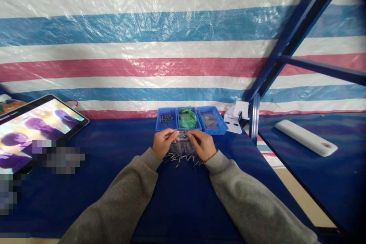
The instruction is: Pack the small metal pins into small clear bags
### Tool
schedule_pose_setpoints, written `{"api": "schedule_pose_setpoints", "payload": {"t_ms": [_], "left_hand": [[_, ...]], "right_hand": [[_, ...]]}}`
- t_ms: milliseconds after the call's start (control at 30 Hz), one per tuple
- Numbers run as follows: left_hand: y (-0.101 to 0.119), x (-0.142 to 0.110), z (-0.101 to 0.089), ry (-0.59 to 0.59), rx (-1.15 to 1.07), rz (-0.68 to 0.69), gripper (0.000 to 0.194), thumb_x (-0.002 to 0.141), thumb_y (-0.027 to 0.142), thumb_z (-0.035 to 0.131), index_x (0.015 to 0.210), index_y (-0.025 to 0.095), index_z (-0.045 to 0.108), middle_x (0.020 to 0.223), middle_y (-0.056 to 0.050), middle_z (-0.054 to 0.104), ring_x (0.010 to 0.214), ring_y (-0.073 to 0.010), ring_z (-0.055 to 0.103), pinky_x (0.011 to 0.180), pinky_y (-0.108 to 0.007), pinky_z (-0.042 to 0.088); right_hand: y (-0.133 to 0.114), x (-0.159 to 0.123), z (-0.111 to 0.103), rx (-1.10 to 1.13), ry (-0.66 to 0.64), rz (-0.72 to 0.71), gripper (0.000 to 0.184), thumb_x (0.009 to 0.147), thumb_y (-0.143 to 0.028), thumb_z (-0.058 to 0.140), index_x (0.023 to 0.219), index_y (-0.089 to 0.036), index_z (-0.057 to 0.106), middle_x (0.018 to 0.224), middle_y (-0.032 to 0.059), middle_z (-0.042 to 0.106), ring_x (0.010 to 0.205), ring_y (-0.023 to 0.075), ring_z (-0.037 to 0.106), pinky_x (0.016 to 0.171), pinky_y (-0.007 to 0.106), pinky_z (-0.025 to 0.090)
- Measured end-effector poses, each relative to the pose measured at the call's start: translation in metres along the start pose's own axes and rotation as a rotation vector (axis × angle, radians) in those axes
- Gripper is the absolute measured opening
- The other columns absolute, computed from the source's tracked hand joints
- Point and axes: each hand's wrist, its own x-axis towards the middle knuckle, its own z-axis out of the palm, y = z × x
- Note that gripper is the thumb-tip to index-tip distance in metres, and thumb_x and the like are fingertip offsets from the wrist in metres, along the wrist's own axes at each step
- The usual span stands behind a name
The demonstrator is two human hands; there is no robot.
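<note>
The left hand (pixel 165 142) and the right hand (pixel 202 144) both pinch a small clear plastic bag (pixel 183 135) between finger and thumb. The bag is held up between them, over the blue table (pixel 177 198). Under and around the hands lie more clear bags (pixel 183 147) and a messy pile of thin metal pins (pixel 183 158). Just past the hands, three blue bins sit in a row. The left bin (pixel 157 121) has metal pins, the middle bin (pixel 196 113) has green stuff (pixel 187 119), and the right bin (pixel 220 124) has clear plastic.
</note>
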Motion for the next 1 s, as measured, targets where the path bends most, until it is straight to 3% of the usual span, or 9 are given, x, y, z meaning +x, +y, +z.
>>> {"api": "schedule_pose_setpoints", "payload": {"t_ms": [100, 200, 300, 367, 467, 567, 700, 833, 1000], "left_hand": [[0.004, 0.001, 0.0, 0.003, -0.075, -0.046, 0.031, 0.079, 0.038, 0.055, 0.062, 0.012, 0.059, 0.053, -0.001, 0.06, 0.043, -0.0075, 0.049, 0.047, -0.02, 0.041], [0.004, 0.001, 0.001, 0.0, -0.118, -0.101, 0.035, 0.079, 0.04, 0.054, 0.059, 0.012, 0.056, 0.05, -0.001, 0.058, 0.04, -0.0072, 0.048, 0.041, -0.019, 0.037], [0.002, 0.0, 0.001, -0.028, -0.077, -0.12, 0.038, 0.08, 0.041, 0.052, 0.055, 0.012, 0.054, 0.044, 0.001, 0.053, 0.037, -0.0067, 0.045, 0.039, -0.019, 0.034], [0.001, -0.001, 0.001, 0.013, -0.008, -0.079, 0.038, 0.082, 0.041, 0.05, 0.056, 0.013, 0.054, 0.043, 0.002, 0.05, 0.038, -0.0066, 0.044, 0.041, -0.019, 0.035], [0.002, -0.001, -0.001, 0.121, 0.11, 0.074, 0.025, 0.08, 0.037, 0.053, 0.078, 0.013, 0.061, 0.066, -0.002, 0.06, 0.059, -0.0102, 0.055, 0.053, -0.019, 0.042], [0.002, 0.0, -0.001, 0.055, 0.19, 0.184, 0.024, 0.077, 0.032, 0.059, 0.093, 0.015, 0.062, 0.087, -0.005, 0.064, 0.075, -0.0135, 0.058, 0.064, -0.022, 0.045], [-0.005, 0.0, 0.0, -0.039, 0.185, 0.139, 0.019, 0.077, 0.031, 0.058, 0.08, 0.014, 0.065, 0.078, -0.005, 0.066, 0.071, -0.0147, 0.06, 0.066, -0.024, 0.047], [-0.01, 0.0, 0.002, -0.07, 0.065, 0.059, 0.021, 0.076, 0.032, 0.06, 0.081, 0.012, 0.065, 0.078, -0.006, 0.066, 0.072, -0.0164, 0.062, 0.07, -0.026, 0.05], [-0.008, -0.002, 0.003, -0.1, 0.004, 0.015, 0.023, 0.076, 0.033, 0.06, 0.082, 0.011, 0.064, 0.075, -0.006, 0.066, 0.07, -0.0158, 0.062, 0.067, -0.024, 0.05]], "right_hand": [[0.001, -0.001, -0.001, 0.017, 0.027, -0.015, 0.029, 0.087, -0.025, 0.041, 0.114, -0.021, 0.051, 0.098, 0.0064, 0.058, 0.065, 0.0124, 0.055, 0.06, 0.026, 0.046], [0.002, -0.002, 0.0, -0.018, 0.001, -0.081, 0.031, 0.084, -0.026, 0.047, 0.115, -0.023, 0.052, 0.11, 0.0079, 0.051, 0.062, 0.0106, 0.053, 0.059, 0.026, 0.047], [0.002, -0.003, 0.002, -0.073, 0.027, -0.117, 0.02, 0.084, -0.026, 0.049, 0.099, -0.022, 0.061, 0.103, 0.0071, 0.053, 0.067, 0.0119, 0.055, 0.063, 0.027, 0.048], [0.002, -0.003, 0.002, -0.064, 0.056, -0.117, 0.016, 0.085, -0.025, 0.048, 0.091, -0.021, 0.062, 0.095, 0.0067, 0.055, 0.076, 0.0144, 0.056, 0.069, 0.027, 0.047], [-0.001, -0.001, 0.001, 0.0, 0.055, -0.074, 0.014, 0.086, -0.024, 0.047, 0.085, -0.019, 0.06, 0.083, 0.0048, 0.057, 0.074, 0.0142, 0.055, 0.065, 0.026, 0.046], [-0.003, 0.0, 0.0, 0.052, 0.025, -0.017, 0.014, 0.085, -0.026, 0.047, 0.081, -0.019, 0.058, 0.076, 0.0027, 0.058, 0.061, 0.0114, 0.052, 0.056, 0.024, 0.043], [-0.001, 0.001, 0.001, 0.078, -0.004, 0.026, 0.016, 0.085, -0.028, 0.048, 0.081, -0.018, 0.059, 0.075, 0.0023, 0.06, 0.059, 0.0112, 0.051, 0.055, 0.023, 0.041], [0.002, 0.0, 0.001, 0.085, 0.006, 0.057, 0.018, 0.085, -0.028, 0.047, 0.093, -0.019, 0.06, 0.081, 0.003, 0.063, 0.061, 0.012, 0.054, 0.059, 0.024, 0.043], [0.004, -0.001, 0.002, 0.086, -0.015, 0.02, 0.017, 0.085, -0.027, 0.048, 0.087, -0.019, 0.062, 0.081, 0.0035, 0.063, 0.063, 0.0122, 0.055, 0.059, 0.024, 0.044]]}}
